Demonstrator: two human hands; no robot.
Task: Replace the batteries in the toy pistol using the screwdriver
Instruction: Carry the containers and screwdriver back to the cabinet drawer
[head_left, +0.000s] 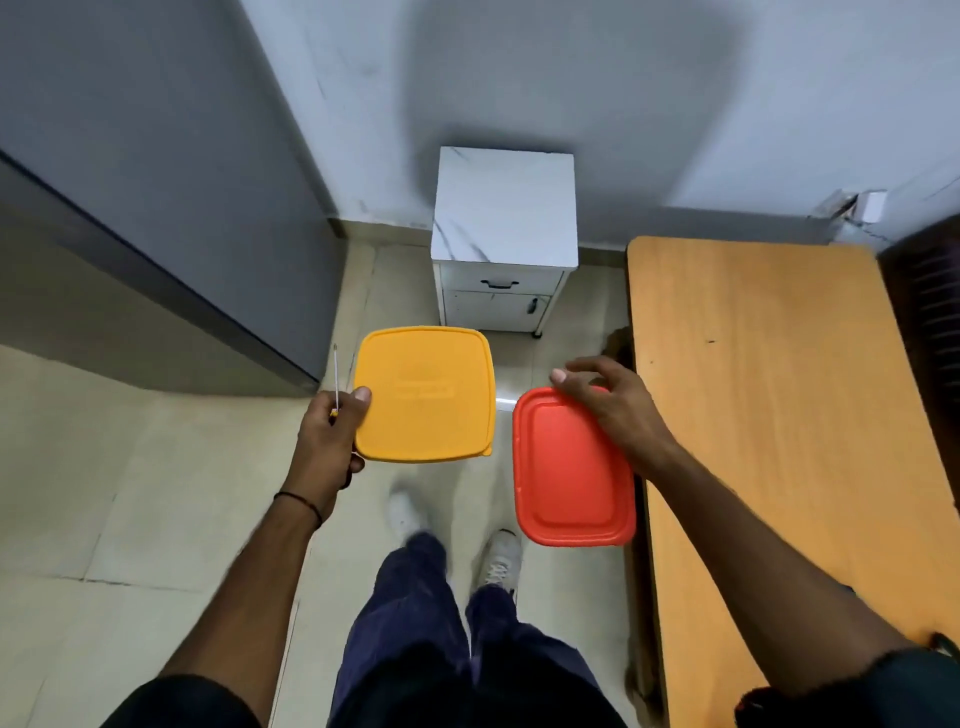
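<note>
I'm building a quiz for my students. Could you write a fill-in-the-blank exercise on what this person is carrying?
The left hand holds a thin screwdriver and a square box whose lid is ____.
The right hand holds an oblong box whose lid is ____.
The wooden table stands on the person's ____ side.
Missing words: yellow; red; right.

The wooden table (769, 415) blocks your right, the grey cupboard (156, 208) your left, and the white cabinet (504, 208) stands ahead against the wall. Between them tiled floor (104, 493) lies open, below the yellow box (423, 395) in your left hand (332, 431) and the red box (566, 483) in your right hand (608, 410).
</note>
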